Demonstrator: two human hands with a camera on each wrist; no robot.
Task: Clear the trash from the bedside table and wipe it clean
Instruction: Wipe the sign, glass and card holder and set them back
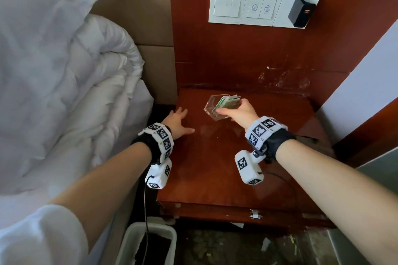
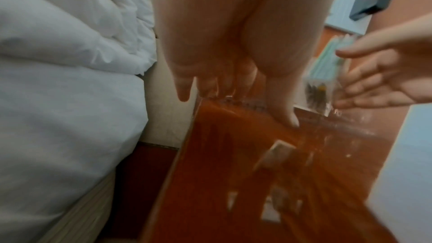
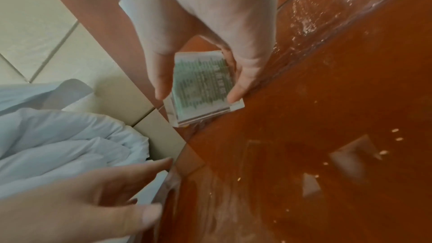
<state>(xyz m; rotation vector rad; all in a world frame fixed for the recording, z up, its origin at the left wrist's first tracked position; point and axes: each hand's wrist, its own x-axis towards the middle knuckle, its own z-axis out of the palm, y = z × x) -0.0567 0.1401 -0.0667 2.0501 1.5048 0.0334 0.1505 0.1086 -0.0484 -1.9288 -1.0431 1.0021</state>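
Fingers of the left hand (image 1: 177, 122) are spread wide and straight, holding nothing, at the left rear edge of the bedside table (image 1: 215, 168), just beside the white duvet (image 1: 64, 92). To its right, the right hand (image 1: 240, 112) pinches a clear plastic box (image 1: 217, 106) of green-printed packets between thumb and fingers, held tilted at the table's rear middle. A white bin (image 1: 129, 243) stands below the table's front left corner.
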